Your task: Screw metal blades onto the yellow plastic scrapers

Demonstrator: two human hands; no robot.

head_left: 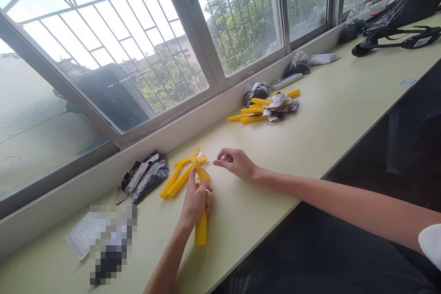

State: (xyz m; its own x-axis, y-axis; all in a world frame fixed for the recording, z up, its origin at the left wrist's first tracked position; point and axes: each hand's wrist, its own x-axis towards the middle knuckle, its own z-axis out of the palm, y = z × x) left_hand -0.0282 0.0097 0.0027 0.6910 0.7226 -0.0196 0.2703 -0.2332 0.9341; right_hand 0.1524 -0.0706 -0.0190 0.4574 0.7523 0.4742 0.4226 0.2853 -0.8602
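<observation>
The thin screwdriver (pixel 208 165) could slip and jab the left hand (pixel 195 198) if the yellow tool (pixel 200 232) twists or the push goes askew. That hand curls round the tool, nearer the worktop's (pixel 317 115) front edge than its window edge; the right hand (pixel 239 163) pinches the screwdriver.

Left hand (pixel 195 198): curled in a grip, thumb pointing up.
Right hand (pixel 239 163): pinching, fingertips toward the left hand.
Right forearm (pixel 330 197): bare, outstretched.
</observation>
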